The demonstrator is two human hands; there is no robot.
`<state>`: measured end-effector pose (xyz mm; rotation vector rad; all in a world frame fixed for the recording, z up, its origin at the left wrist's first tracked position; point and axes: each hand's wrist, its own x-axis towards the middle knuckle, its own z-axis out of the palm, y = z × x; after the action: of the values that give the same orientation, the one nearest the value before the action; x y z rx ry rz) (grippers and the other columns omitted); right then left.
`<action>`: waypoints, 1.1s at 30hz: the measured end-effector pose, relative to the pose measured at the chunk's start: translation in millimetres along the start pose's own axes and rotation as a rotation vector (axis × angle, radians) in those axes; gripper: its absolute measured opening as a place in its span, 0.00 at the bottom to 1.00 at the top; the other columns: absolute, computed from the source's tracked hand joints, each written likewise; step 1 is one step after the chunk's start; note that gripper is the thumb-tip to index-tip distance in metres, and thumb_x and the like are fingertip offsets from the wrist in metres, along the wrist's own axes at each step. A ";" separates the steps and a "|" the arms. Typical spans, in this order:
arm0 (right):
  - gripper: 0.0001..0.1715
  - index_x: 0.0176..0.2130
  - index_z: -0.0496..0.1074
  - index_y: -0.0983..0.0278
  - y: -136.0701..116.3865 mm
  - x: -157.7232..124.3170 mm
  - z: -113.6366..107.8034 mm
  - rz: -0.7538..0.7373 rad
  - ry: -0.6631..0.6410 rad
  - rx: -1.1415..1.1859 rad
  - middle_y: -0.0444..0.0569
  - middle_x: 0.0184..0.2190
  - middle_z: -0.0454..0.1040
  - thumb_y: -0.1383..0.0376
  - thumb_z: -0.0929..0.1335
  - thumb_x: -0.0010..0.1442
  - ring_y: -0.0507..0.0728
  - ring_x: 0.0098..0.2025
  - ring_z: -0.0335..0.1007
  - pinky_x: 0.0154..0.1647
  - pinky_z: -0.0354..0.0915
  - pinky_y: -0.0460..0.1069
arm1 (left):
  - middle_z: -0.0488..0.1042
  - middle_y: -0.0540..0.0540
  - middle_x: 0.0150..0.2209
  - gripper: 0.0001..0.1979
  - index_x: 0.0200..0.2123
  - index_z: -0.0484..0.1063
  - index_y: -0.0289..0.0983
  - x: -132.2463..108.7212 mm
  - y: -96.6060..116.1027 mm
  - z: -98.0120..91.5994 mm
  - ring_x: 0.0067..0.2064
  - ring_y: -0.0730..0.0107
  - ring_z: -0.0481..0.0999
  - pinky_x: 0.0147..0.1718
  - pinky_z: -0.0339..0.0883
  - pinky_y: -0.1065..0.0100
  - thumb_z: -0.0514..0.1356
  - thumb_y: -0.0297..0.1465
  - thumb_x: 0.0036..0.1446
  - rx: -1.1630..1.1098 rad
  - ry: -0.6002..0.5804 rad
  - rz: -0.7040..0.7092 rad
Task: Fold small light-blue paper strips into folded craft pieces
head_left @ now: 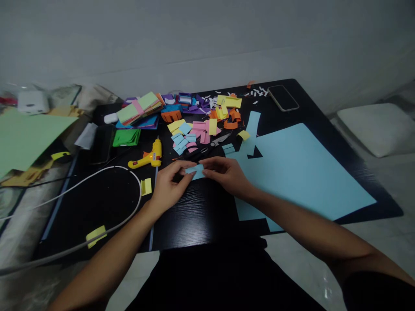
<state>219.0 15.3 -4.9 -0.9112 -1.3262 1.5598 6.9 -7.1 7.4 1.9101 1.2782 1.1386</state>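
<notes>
A small light blue piece of paper [196, 172] is held just above the black table by both my hands. My left hand [171, 181] pinches its left end between thumb and fingers. At its right end, my right hand [228, 173] grips it the same way. Just beyond my fingers lie scissors [218, 141] with dark handles. A large light blue sheet [304, 172], with pieces cut from it, lies under and beside my right forearm. To the left of my left hand rests a yellow glue gun [151, 156].
Folded paper pieces in pink [201, 129], yellow, orange and blue pile up at the back. A phone [283, 97] lies at the far right corner. Green paper pieces [127, 137] sit left. A white cable [138, 172] loops across the left side. A stool [378, 127] stands right.
</notes>
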 end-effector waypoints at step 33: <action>0.10 0.37 0.76 0.64 -3.4 -0.2 2.1 0.027 -0.036 -0.204 0.45 0.31 0.79 0.59 0.73 0.62 0.53 0.31 0.78 0.39 0.71 0.50 | 0.82 0.47 0.39 0.06 0.45 0.76 0.38 -4.7 7.5 2.1 0.40 0.67 0.82 0.40 0.75 0.66 0.64 0.26 0.65 0.212 0.005 0.286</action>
<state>217.6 14.6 -1.2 -1.0344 -1.5250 1.4863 11.1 -14.3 10.9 2.3065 1.1949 1.1850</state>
